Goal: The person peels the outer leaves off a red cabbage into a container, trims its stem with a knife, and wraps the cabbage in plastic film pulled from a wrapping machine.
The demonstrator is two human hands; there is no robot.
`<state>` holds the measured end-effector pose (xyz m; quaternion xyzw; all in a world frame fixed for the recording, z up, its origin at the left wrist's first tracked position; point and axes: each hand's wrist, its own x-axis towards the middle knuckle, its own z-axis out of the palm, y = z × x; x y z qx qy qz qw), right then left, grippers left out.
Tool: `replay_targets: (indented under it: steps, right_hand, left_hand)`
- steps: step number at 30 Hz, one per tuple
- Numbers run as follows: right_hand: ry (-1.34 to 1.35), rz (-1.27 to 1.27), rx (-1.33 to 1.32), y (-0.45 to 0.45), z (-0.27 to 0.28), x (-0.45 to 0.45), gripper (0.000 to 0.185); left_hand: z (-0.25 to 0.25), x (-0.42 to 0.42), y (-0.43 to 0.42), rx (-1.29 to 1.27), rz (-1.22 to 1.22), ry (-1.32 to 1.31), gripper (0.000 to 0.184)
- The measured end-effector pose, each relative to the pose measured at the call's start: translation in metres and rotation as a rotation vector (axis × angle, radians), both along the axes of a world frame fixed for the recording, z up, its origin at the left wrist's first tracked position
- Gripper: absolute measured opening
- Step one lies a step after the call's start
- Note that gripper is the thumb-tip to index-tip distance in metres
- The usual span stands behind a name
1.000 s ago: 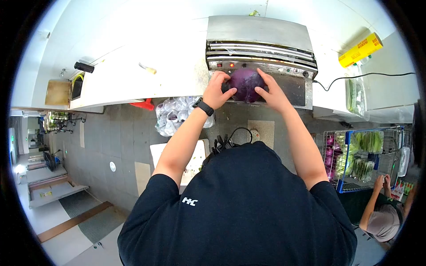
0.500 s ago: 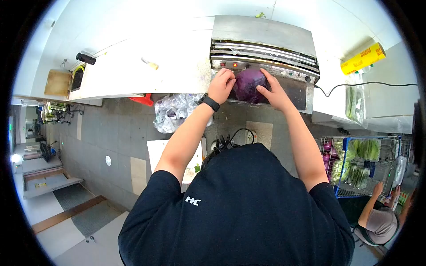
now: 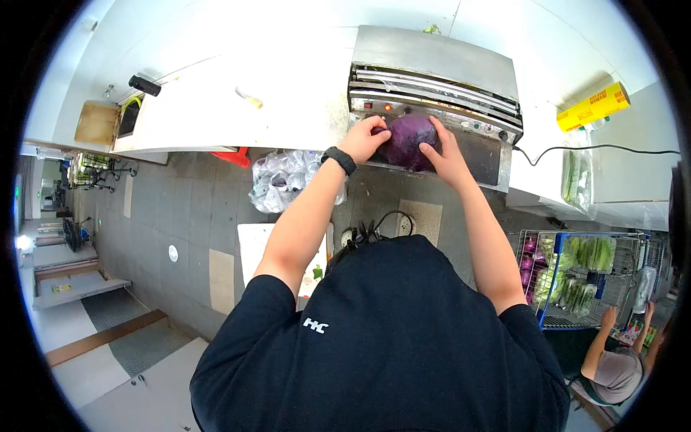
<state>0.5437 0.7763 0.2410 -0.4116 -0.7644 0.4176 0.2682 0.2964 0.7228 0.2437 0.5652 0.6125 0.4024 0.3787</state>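
Note:
A round purple cabbage (image 3: 412,138) rests at the front of the metal wrapping machine (image 3: 461,137), whose small orange lamp is lit. My right hand (image 3: 448,153) grips the cabbage's right side, thumb on the near face and fingers toward the back. With thumb and fingertips closed, my left hand (image 3: 366,140) pinches at the cabbage's left edge, where a small purple bit, perhaps a leaf edge, shows between them. A black watch is on my left wrist. The cabbage's underside is hidden.
A yellow roll (image 3: 594,106) and bagged greens (image 3: 576,169) lie right of the machine, near a black cable. Below the counter is a plastic bag of wrapped items (image 3: 281,183). At right, a wire cart (image 3: 576,281) holds vegetables; another person (image 3: 612,367) is beside it.
My left fingers have moved slightly onto the cabbage's left edge, and a purple bit now shows at their tips. My right hand keeps its hold. The whole view has shifted a little.

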Motion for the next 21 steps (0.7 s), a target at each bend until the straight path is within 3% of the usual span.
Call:
replay_targets:
  steps: [5, 7, 10, 12, 13, 14, 16, 21]
  right_hand:
    - [-0.044, -0.113, 0.031, -0.008, -0.003, -0.004, 0.073]
    - [-0.072, -0.180, 0.183, -0.014, 0.002, -0.006, 0.072]
    - [0.004, -0.141, 0.217, -0.018, 0.002, -0.014, 0.069]
    - [-0.020, -0.180, 0.215, -0.019, 0.007, -0.018, 0.067]
    - [-0.044, -0.221, 0.210, -0.020, 0.009, -0.019, 0.065]
    - [-0.044, -0.218, 0.210, -0.022, 0.011, -0.020, 0.065]
    - [-0.096, -0.257, 0.130, -0.022, 0.012, -0.021, 0.061]
    - [-0.156, -0.237, 0.172, -0.033, 0.018, -0.029, 0.063]
  left_hand:
    - [0.021, -0.002, -0.002, -0.089, -0.057, 0.033, 0.015]
    - [0.023, 0.001, -0.005, -0.082, -0.016, 0.092, 0.016]
    - [0.022, 0.000, -0.010, 0.062, -0.060, 0.120, 0.017]
    - [0.023, -0.002, -0.013, 0.040, -0.064, 0.238, 0.016]
    - [0.026, 0.004, -0.022, 0.153, -0.042, 0.308, 0.013]
    - [0.030, 0.008, -0.034, 0.289, -0.125, 0.263, 0.012]
    - [0.031, 0.012, -0.060, 0.306, -0.246, 0.346, 0.010]
    - [0.008, -0.017, -0.123, 0.085, -0.038, 0.201, 0.012]
